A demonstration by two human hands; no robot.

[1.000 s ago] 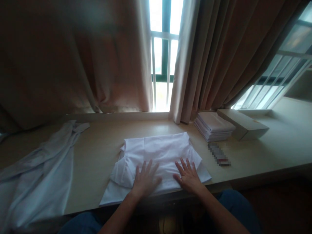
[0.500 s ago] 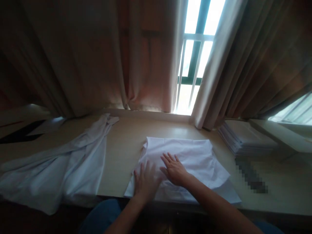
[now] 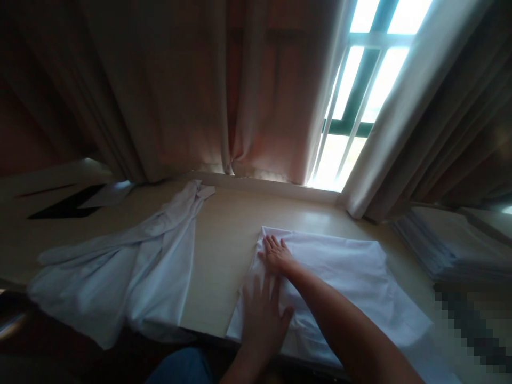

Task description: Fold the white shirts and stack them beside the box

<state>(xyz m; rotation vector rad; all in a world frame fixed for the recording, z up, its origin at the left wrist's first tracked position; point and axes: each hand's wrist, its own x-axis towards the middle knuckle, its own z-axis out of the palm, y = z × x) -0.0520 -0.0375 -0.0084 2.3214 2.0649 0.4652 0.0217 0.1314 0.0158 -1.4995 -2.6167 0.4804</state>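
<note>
A folded white garment [image 3: 340, 266] lies flat near the front edge of the table, with some creases across it. My right hand [image 3: 277, 255] rests palm down at its upper left corner, fingers spread on the fabric. Nearer to me, my left hand [image 3: 264, 314] is over the garment's lower left part, fingers apart and slightly blurred. Whether the left palm presses on the cloth, I cannot tell. A second white garment [image 3: 160, 266], unfolded and rumpled, is spread to the left, its lower end hanging over the table edge.
The pale table [image 3: 224, 250] runs along a curtained window [image 3: 352, 101]. At the right stands a stack of folded white cloth [image 3: 452, 240], with a pixelated dark object [image 3: 472, 325] in front. A black flat item [image 3: 64, 205] and a white sheet [image 3: 104, 194] lie far left.
My right hand has slid left across the garment to its upper left corner. The left hand stays by the lower left part. The camera view has turned left.
</note>
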